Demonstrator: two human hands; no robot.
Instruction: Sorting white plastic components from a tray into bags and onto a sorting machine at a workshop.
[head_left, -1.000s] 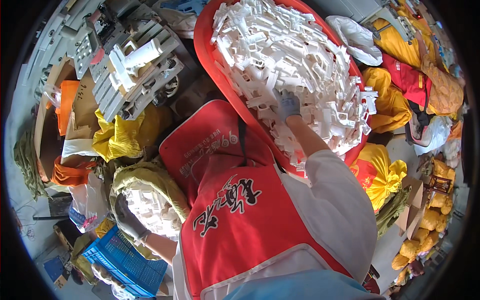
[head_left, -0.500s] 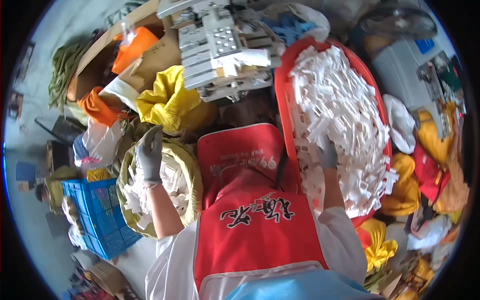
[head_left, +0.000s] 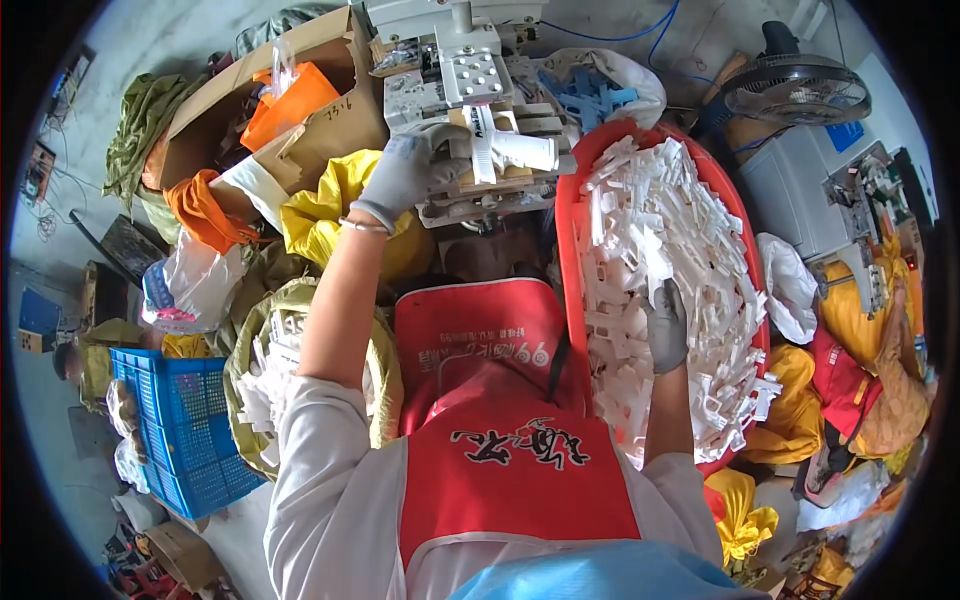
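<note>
My left hand [head_left: 412, 172], in a grey glove, is at the machine [head_left: 470, 75], its fingers apart and bent around the left side of the fixture. A white plastic toy-gun-shaped part [head_left: 525, 152] lies in that fixture, just right of my fingertips. In the red tub [head_left: 572, 250] at the right, my gloved right hand [head_left: 667, 328] is closed, with a white plastic part [head_left: 656, 262] at its fingertips. The tub is heaped with similar white parts [head_left: 690, 215]. An open sack [head_left: 390, 390] at the left holds more of them, partly hidden by my left forearm.
A blue plastic crate [head_left: 190, 430] stands left of the sack. Beyond it are a yellow sack [head_left: 335, 200] and a cardboard box [head_left: 320, 110] holding an orange bag. A black fan [head_left: 800, 90] is at the far right. A red stool-like seat [head_left: 480, 320] sits before me.
My left hand has moved from above the sack up and right to the machine's fixture. My right hand remains in the tub, slightly nearer, with a white part now showing at its fingertips.
</note>
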